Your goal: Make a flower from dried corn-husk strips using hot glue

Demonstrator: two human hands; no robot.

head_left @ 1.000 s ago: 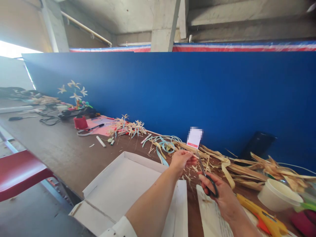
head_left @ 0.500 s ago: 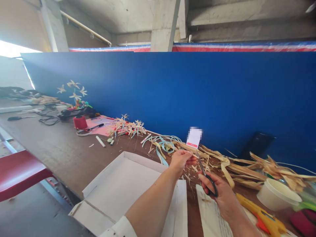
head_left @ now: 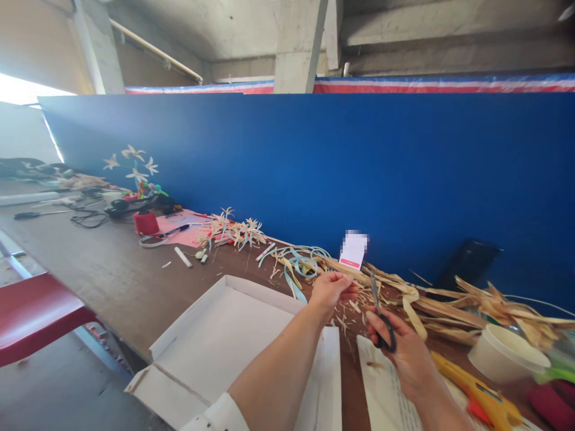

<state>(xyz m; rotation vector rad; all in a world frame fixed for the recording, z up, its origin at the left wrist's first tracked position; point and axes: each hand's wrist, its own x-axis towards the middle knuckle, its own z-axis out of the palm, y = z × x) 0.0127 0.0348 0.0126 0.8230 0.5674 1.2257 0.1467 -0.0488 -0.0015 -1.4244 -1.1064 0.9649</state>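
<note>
My right hand (head_left: 399, 347) is closed around the black handles of a pair of scissors (head_left: 375, 296), with the blades pointing up and away from me. A small gap separates the blades from my left hand (head_left: 332, 290). My left thumb and fingers are pinched together over the table; what is between them is too small to make out. Dried husk strips (head_left: 431, 308) lie behind and to the right of my hands, and small pale clippings (head_left: 345, 317) are scattered below them. Beyond my left hand a lit phone-like screen (head_left: 353, 251) stands upright.
An open white box lid (head_left: 242, 317) lies by my left forearm. At right are a yellow glue gun (head_left: 478, 386), a cream tub (head_left: 507, 353) and a printed paper (head_left: 386, 389). Pale blue ribbon (head_left: 299, 263), husk flowers (head_left: 238, 230) and a red thread spool (head_left: 146, 222) lie leftward. A blue partition (head_left: 287, 161) stands behind.
The scissors in my right hand have moved a little to the right, away from my left fingertips, and their blades now look closer together. My left hand has stayed almost in place.
</note>
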